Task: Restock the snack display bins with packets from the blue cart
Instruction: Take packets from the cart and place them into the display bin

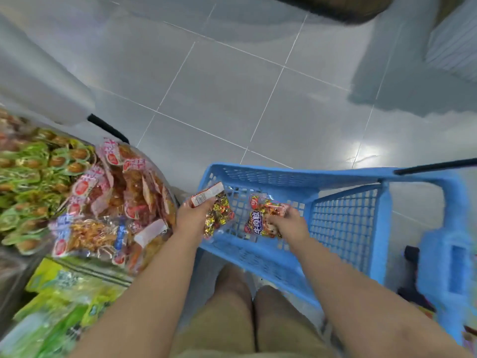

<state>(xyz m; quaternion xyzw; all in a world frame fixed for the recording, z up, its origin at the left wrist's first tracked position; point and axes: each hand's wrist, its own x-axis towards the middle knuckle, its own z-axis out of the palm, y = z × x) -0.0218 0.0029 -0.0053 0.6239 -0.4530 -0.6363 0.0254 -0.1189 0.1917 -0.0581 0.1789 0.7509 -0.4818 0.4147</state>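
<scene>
My left hand (pixel 195 215) is curled round a packet of gold and red sweets (pixel 218 211), pinching it near its red-and-white top, just over the left rim of the blue cart (pixel 284 174) a little below the middle of the frame. My right hand (pixel 290 226) grips a second packet (pixel 260 219), red and orange with a blue-lettered label, down inside the cart's mesh basket; whether it is clear of the mesh I cannot tell. Just left of my left hand, the display bins (pixel 103 271) hold a heap of red-and-white packets (pixel 124 192), with green packets (pixel 31 182) beyond them at the left edge and yellow-green bags (pixel 64 306) in the lower left corner. My khaki shorts (pixel 232 319) fill the bottom centre, and the grey tiled floor (pixel 232 99) spreads across the upper half.
</scene>
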